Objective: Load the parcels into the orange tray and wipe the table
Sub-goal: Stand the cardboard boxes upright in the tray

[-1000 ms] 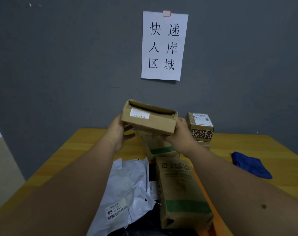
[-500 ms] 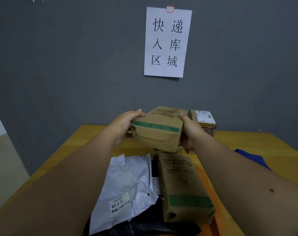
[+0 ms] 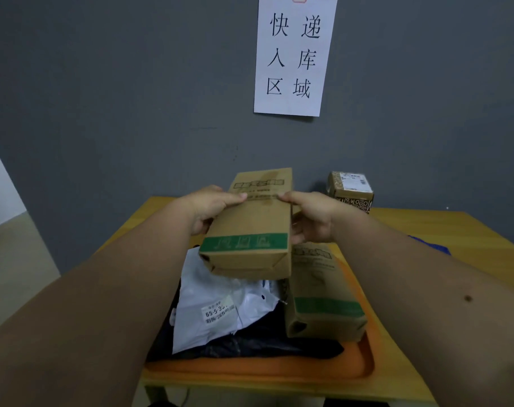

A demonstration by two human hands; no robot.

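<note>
You hold a brown carton (image 3: 250,227) with a green band in the air above the orange tray (image 3: 279,370), one hand on each long side — a two-sided hold that, I judge, keeps the long box level while you choose its spot. Your left hand (image 3: 211,210) curls round the left edge, thumb lying over the top face; your right hand (image 3: 311,215) grips the right edge the same way. Below, the tray already carries a white mailer bag (image 3: 220,304) on a black bag (image 3: 264,345), with a matching carton (image 3: 323,295) lying lengthwise along the right side. A patterned box (image 3: 351,190) waits at the back of the table (image 3: 426,227) — not yet loaded. The blue cloth (image 3: 435,246) lies to the right, probably for wiping afterwards.
</note>
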